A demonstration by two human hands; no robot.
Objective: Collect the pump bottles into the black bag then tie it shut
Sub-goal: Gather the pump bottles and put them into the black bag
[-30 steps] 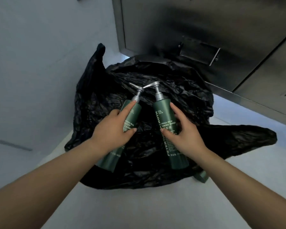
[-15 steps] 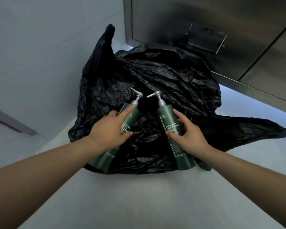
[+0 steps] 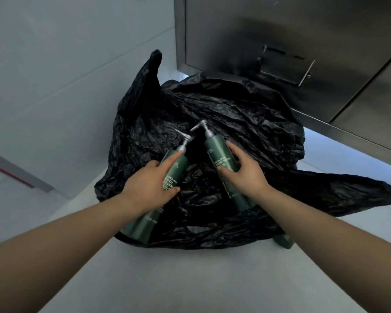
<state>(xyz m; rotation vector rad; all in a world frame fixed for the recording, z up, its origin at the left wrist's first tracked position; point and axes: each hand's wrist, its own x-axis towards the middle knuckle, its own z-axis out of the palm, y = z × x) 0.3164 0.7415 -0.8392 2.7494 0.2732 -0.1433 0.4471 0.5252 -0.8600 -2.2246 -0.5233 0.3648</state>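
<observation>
A crumpled black bag point(image 3: 246, 123) lies spread on a pale counter. Two dark green pump bottles with silver pumps are held over it, pumps pointing away from me. My left hand point(image 3: 149, 184) grips the body cleanser bottle point(image 3: 145, 222) around its middle. My right hand point(image 3: 244, 170) grips the hand wash bottle point(image 3: 217, 147) around its middle. A third green bottle point(image 3: 283, 241) pokes out from under the bag's near right edge, mostly hidden.
The pale counter point(image 3: 190, 279) extends toward me. A stainless steel cabinet point(image 3: 303, 41) with a recessed handle stands behind the bag. A light wall point(image 3: 54, 64) rises at the left.
Both bottles have moved a little farther over the bag, and the right hand has slid up its bottle. The view has shifted, so the bag sits lower in frame.
</observation>
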